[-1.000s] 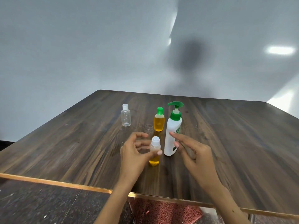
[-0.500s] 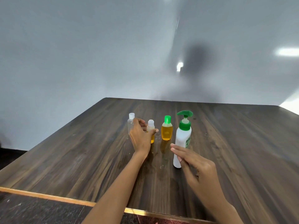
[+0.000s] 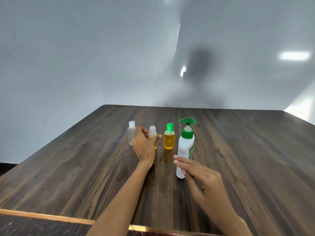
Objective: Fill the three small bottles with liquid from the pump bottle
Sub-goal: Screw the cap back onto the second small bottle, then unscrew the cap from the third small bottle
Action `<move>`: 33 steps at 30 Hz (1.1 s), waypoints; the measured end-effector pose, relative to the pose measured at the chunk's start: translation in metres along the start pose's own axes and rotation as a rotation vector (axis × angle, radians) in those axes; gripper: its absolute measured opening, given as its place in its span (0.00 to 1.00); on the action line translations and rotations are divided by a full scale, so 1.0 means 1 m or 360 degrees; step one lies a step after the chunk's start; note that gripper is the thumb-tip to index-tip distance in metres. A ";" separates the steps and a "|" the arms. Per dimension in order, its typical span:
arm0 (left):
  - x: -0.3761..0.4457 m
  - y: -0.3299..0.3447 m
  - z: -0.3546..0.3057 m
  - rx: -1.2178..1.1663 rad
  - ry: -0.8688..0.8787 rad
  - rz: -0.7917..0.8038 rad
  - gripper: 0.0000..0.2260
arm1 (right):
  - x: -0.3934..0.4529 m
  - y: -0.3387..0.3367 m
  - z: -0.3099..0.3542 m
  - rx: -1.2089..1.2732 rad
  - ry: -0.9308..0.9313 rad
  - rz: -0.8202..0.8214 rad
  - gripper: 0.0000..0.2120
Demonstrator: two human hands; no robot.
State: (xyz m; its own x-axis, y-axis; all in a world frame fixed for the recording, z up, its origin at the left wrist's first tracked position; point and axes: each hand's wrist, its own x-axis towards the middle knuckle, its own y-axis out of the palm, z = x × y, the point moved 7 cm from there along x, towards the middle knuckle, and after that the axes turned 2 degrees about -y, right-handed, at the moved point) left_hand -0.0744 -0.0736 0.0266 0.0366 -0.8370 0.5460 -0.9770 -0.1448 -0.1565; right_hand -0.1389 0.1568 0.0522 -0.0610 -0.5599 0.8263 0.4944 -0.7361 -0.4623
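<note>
Left hand (image 3: 144,147) gripped white-capped small bottle (image 3: 152,135), part-full of yellow, standing on dark wooden table (image 3: 238,159).
Pump bottle (image 3: 185,149), white with green pump, stood right of row; right hand (image 3: 202,178), fingers straight, rested against its lower body. Green-capped bottle (image 3: 169,137) nearly full of yellow, mid-row. Clear bottle (image 3: 131,134) leftmost, just behind left hand.

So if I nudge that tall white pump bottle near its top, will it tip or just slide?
The pump bottle would probably tip: it stands tall on a narrow base, with the green pump head high up. Its smooth plastic may slide on the wooden table if pushed low.
</note>
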 end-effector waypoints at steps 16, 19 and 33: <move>0.020 -0.079 0.008 0.0063 0.0105 -0.0178 0.22 | 0.002 0.031 0.017 -0.0456 -0.0256 0.0338 0.18; 0.037 -0.082 0.032 0.0204 0.0025 -0.0060 0.24 | 0.007 0.043 0.021 -0.0411 -0.0287 0.0346 0.18; 0.068 -0.030 0.069 0.0113 -0.0295 0.0518 0.22 | 0.009 0.071 0.019 -0.0472 -0.0295 0.0428 0.17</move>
State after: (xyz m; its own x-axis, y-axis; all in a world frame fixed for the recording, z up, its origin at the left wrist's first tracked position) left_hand -0.0282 -0.1626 0.0112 -0.2293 -0.9256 0.3012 -0.9271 0.1134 -0.3573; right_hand -0.0881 0.1071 0.0329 0.2057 -0.6887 0.6952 0.1995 -0.6660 -0.7188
